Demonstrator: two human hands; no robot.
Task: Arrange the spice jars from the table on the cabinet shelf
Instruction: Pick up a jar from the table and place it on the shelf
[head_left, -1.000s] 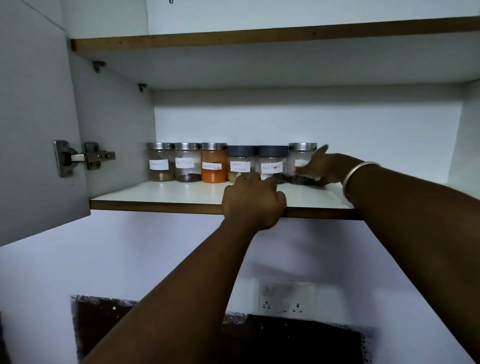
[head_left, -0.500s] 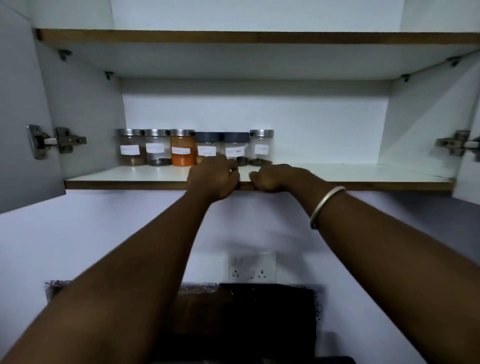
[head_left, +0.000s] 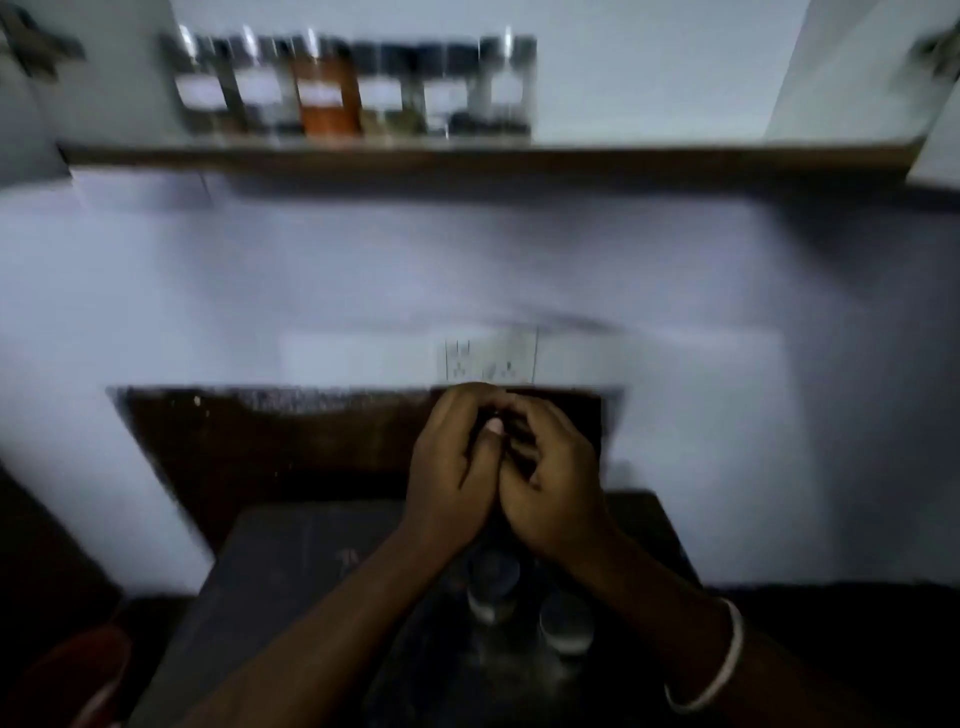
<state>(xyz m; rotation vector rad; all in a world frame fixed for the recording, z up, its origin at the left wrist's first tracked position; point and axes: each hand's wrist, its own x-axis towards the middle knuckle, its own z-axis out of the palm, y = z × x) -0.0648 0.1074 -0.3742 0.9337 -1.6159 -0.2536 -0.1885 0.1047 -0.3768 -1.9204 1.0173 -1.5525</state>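
Observation:
The view is blurred. Several labelled spice jars stand in a row on the cabinet shelf (head_left: 467, 158) at the top left, among them an orange-filled jar (head_left: 327, 88). Two more jars (head_left: 492, 584) (head_left: 566, 618) stand on the dark table (head_left: 291, 561) low in the middle. My left hand (head_left: 452, 467) and my right hand (head_left: 550, 483) hover together just above those two jars. Their fingers are curled and touch each other. I see nothing held in either hand.
A wall socket (head_left: 491, 358) sits on the white wall just behind my hands. Open cabinet doors with hinges flank the shelf at left (head_left: 31, 47) and right (head_left: 935, 52). The shelf's right half is bare. A reddish object (head_left: 78, 670) lies at the lower left.
Both hands have left the shelf edge and dropped down to just above the table. The view has tilted down, bringing the table and its two jars into sight.

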